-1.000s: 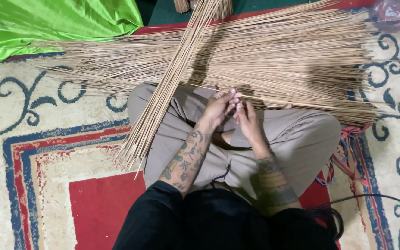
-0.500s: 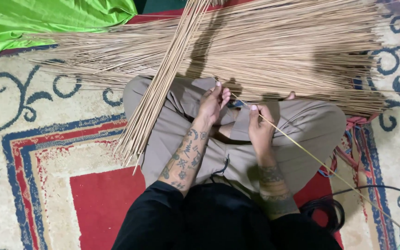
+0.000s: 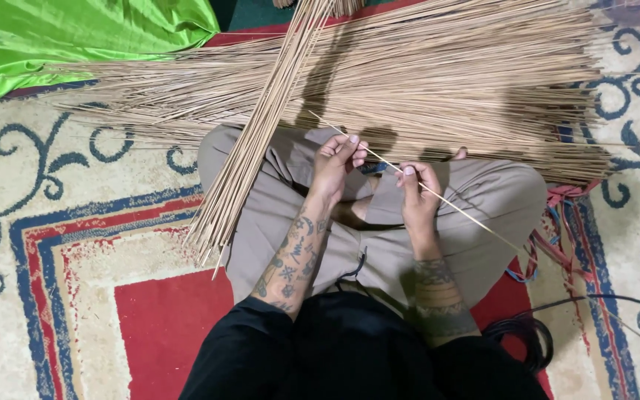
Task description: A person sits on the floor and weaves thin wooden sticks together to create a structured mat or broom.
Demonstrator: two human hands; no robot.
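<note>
Left hand (image 3: 338, 167): pinches 1 thin stick (image 3: 416, 183) | Right hand (image 3: 418, 196): pinches same stick lower, keeping it taut | Stick: crosses lap, just below stick pile (image 3: 446, 81) | Leaning bundle (image 3: 261, 133): left of pile

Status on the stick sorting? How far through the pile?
Done: a slanted bundle of sticks lies gathered across the person's left knee. In hand: one thin stick pinched by left hand and right hand. Left: the wide loose pile on the carpet, seemingly much bigger than the bundle.
</note>
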